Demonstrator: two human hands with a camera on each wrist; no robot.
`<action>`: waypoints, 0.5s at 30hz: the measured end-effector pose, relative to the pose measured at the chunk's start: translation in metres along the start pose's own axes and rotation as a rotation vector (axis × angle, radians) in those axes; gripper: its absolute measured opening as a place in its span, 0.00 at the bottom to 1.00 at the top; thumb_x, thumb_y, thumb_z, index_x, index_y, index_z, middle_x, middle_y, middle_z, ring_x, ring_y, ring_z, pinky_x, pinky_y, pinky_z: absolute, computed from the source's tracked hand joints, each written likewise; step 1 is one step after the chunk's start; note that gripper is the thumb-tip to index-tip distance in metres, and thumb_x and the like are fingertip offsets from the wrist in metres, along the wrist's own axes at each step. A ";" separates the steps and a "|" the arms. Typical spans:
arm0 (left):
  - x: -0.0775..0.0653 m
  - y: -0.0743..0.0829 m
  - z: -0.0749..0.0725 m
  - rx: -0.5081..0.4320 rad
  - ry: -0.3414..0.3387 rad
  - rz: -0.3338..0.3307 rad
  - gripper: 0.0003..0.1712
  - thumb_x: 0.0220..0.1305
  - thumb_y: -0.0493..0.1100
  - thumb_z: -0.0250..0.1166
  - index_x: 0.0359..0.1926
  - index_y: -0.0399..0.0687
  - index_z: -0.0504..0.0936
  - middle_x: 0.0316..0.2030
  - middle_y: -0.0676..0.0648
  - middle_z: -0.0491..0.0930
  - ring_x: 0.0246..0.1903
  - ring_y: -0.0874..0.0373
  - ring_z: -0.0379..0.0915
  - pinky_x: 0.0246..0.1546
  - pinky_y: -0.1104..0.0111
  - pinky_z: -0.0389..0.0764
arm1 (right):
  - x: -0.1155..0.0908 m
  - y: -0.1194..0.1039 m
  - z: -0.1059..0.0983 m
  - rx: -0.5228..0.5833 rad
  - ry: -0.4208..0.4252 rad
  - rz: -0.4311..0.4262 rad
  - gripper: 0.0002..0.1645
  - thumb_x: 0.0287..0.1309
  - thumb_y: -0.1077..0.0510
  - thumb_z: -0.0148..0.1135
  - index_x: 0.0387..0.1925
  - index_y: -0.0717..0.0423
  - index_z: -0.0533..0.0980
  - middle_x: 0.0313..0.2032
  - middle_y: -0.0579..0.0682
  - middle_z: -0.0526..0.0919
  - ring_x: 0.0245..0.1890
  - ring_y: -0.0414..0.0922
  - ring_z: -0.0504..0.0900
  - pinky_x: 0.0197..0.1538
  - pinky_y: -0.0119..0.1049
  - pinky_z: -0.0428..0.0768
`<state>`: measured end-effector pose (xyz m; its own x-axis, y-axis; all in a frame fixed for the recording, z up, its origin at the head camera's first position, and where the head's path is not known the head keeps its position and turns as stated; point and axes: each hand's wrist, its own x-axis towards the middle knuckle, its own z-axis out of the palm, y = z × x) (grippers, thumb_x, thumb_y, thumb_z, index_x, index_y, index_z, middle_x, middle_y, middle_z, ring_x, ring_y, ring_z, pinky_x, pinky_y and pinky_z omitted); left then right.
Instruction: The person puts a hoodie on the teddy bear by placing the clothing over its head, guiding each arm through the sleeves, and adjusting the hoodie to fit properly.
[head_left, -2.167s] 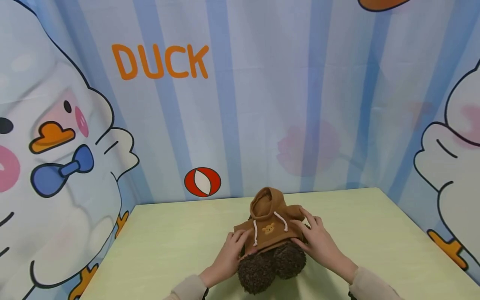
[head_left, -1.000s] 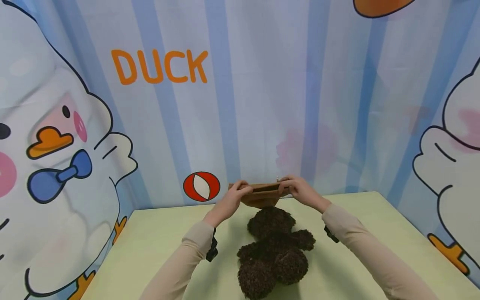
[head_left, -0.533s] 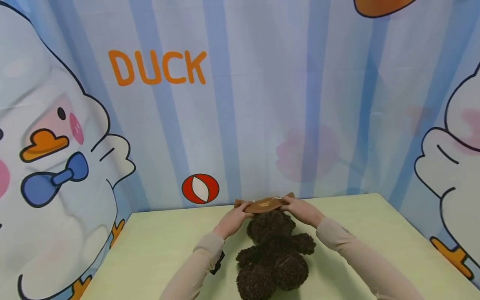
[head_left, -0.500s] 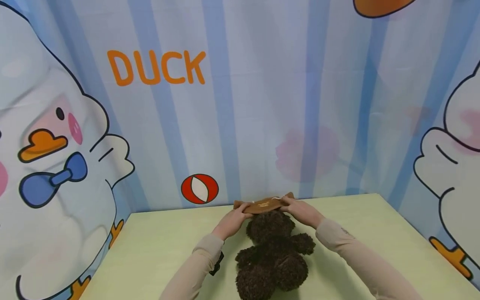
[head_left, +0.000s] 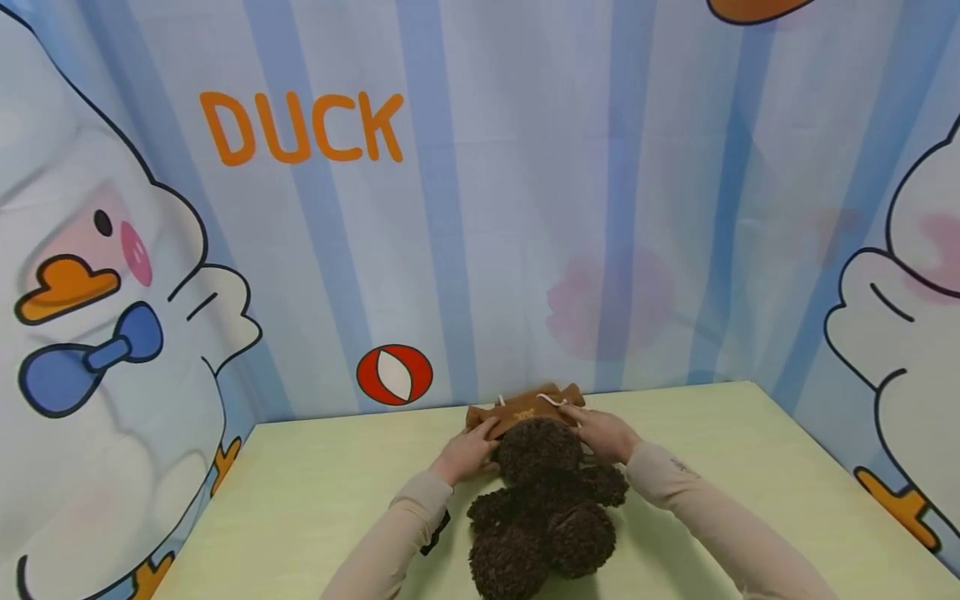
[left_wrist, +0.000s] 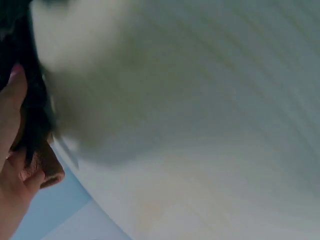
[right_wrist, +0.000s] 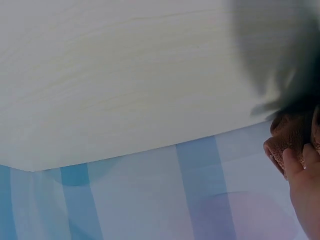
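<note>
A dark brown stuffed toy [head_left: 542, 454] lies on the table in the head view, legs toward me. Against the top of its head is a small brown hoodie [head_left: 525, 410] with white drawstrings and a printed bear face, bunched up with its hem at the fur. My left hand [head_left: 465, 452] holds the hoodie's left edge beside the toy's head; in the left wrist view its thumb lies against dark fur, its fingers on a brown sleeve [left_wrist: 50, 167]. On the other side my right hand [head_left: 604, 433] grips the hoodie's right edge, its fingers on the cloth [right_wrist: 289, 135] in the right wrist view.
The pale yellow-green table [head_left: 330, 483] ends at a back edge just behind the hoodie. Behind it hangs a blue striped curtain [head_left: 525, 208] with printed ducks, a red and white ball and the word DUCK.
The hoodie was lifted off the top of the toy, turned with its hem toward me, and lowered to the toy's head. Both hands have since shifted slightly down along the head's sides.
</note>
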<state>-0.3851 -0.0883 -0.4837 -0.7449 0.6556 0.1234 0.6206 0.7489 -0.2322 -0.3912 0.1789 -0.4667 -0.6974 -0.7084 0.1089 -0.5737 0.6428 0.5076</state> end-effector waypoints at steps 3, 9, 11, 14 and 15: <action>0.000 0.003 0.004 -0.002 -0.049 -0.031 0.20 0.59 0.56 0.56 0.46 0.50 0.80 0.63 0.43 0.61 0.59 0.53 0.62 0.54 0.60 0.69 | 0.003 -0.002 0.018 0.028 -0.028 0.020 0.10 0.44 0.50 0.67 0.23 0.53 0.81 0.62 0.48 0.64 0.43 0.45 0.78 0.32 0.34 0.77; 0.001 0.009 0.006 -0.029 -0.052 -0.063 0.17 0.62 0.54 0.52 0.38 0.50 0.82 0.62 0.44 0.62 0.61 0.53 0.60 0.56 0.60 0.67 | 0.012 0.004 0.073 0.176 -0.059 -0.001 0.20 0.54 0.47 0.58 0.14 0.53 0.77 0.63 0.45 0.63 0.21 0.39 0.74 0.18 0.31 0.67; 0.001 0.011 0.006 -0.038 -0.027 -0.066 0.17 0.63 0.52 0.52 0.32 0.50 0.84 0.61 0.44 0.64 0.53 0.55 0.69 0.49 0.63 0.73 | 0.009 0.002 0.064 0.330 -0.064 0.028 0.19 0.55 0.53 0.58 0.12 0.55 0.76 0.61 0.52 0.66 0.13 0.39 0.69 0.17 0.32 0.64; 0.002 0.014 0.005 -0.101 -0.023 -0.090 0.18 0.64 0.48 0.52 0.23 0.48 0.83 0.60 0.44 0.65 0.29 0.60 0.76 0.27 0.70 0.76 | 0.001 -0.006 0.026 0.555 -0.063 0.110 0.14 0.49 0.65 0.61 0.11 0.60 0.75 0.55 0.63 0.71 0.10 0.42 0.68 0.19 0.34 0.69; 0.002 0.015 0.004 -0.133 -0.021 -0.100 0.18 0.63 0.46 0.53 0.20 0.48 0.81 0.60 0.43 0.65 0.21 0.62 0.73 0.21 0.72 0.73 | -0.001 -0.008 0.020 0.593 -0.041 0.124 0.15 0.47 0.66 0.62 0.10 0.60 0.74 0.59 0.64 0.66 0.10 0.41 0.68 0.21 0.34 0.71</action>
<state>-0.3786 -0.0766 -0.4912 -0.8089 0.5758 0.1189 0.5688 0.8176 -0.0901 -0.3942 0.1805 -0.4880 -0.7833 -0.6139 0.0977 -0.6208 0.7808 -0.0712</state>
